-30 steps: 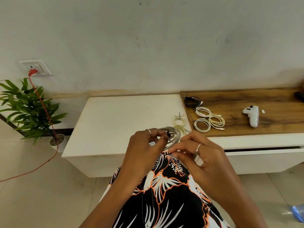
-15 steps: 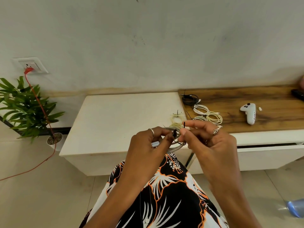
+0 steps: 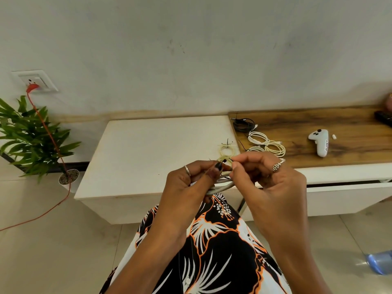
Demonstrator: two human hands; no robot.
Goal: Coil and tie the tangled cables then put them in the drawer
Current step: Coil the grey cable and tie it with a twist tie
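**Two hands tying a coiled grey cable**

Above a patterned lap, the left hand (image 3: 192,183) grips a coiled grey cable (image 3: 221,184). The right hand (image 3: 269,179) pinches a thin black tie (image 3: 231,159) at the coil's top. Beyond, a white cabinet (image 3: 148,153) holds a yellowish tied coil (image 3: 226,150); white coils (image 3: 266,143) lie on the wooden top (image 3: 350,128), above a slightly open drawer (image 3: 347,195).

A grey coiled cable (image 3: 222,184) is held at the frame's centre. Tied pale coils (image 3: 226,152) and white coils (image 3: 266,143) are laid right of centre, beside a black coil (image 3: 242,125).
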